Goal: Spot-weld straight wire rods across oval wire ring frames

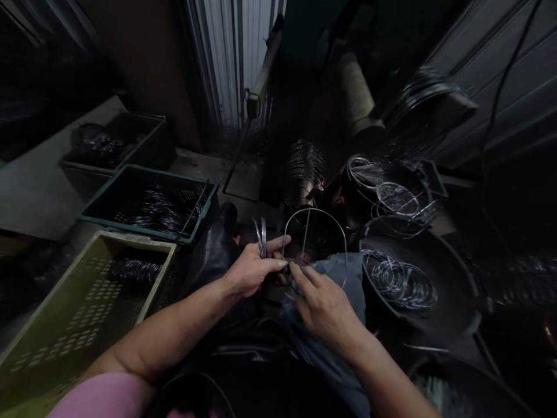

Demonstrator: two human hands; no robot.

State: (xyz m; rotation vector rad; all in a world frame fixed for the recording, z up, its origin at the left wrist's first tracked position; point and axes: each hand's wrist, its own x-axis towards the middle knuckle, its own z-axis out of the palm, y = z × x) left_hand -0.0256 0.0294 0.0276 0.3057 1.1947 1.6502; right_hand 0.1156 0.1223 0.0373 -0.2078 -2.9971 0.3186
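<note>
We can read no text, label, brand or number here, though in this dim light any small marks on the olive crate [87,307] left of the hands [252,270] [326,307] could escape us.

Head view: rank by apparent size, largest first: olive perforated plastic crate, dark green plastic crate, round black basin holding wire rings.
Largest: olive perforated plastic crate, though nearness to the camera may inflate it.
Next, unranked: dark green plastic crate and round black basin; they look about alike.
</note>
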